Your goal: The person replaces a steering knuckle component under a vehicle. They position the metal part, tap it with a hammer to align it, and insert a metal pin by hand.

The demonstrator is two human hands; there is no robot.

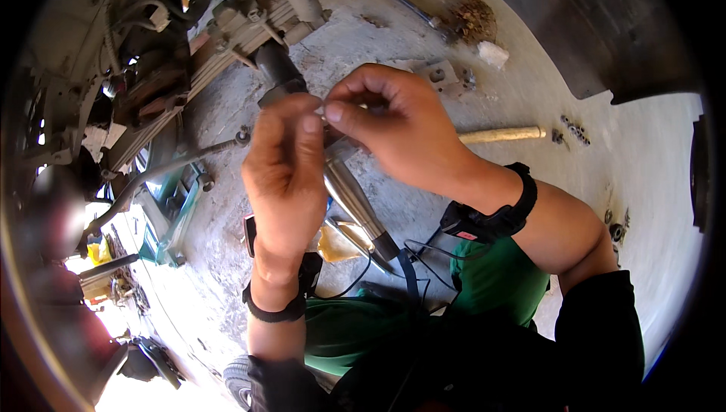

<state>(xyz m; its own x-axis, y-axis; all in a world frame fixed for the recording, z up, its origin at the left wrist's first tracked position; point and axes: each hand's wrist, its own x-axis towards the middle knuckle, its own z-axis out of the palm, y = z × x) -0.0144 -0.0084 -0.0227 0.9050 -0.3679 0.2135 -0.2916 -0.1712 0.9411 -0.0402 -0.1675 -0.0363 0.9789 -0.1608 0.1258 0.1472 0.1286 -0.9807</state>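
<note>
My left hand (pixel 283 174) and my right hand (pixel 401 121) are raised close together, fingertips almost meeting. Thumb and bent fingers of each hand are closed in a pinch. A tiny pale piece (pixel 319 110) shows between the fingertips, too small to name. Behind and below the hands is a shiny metal cylinder (pixel 352 196) with a dark end. Just beyond the left fingers a dark cylindrical part (pixel 278 68) slopes up toward the vehicle's underside; the hands hide where it ends.
Stacked leaf springs (pixel 170 109) and a bent bar (pixel 162 166) lie to the left. A wooden handle (pixel 507 134) rests on the concrete floor at right, with small metal parts (pixel 576 131) past it. A dark panel (pixel 582 26) overhangs the upper right. Black cables (pixel 431 249) run before my knees.
</note>
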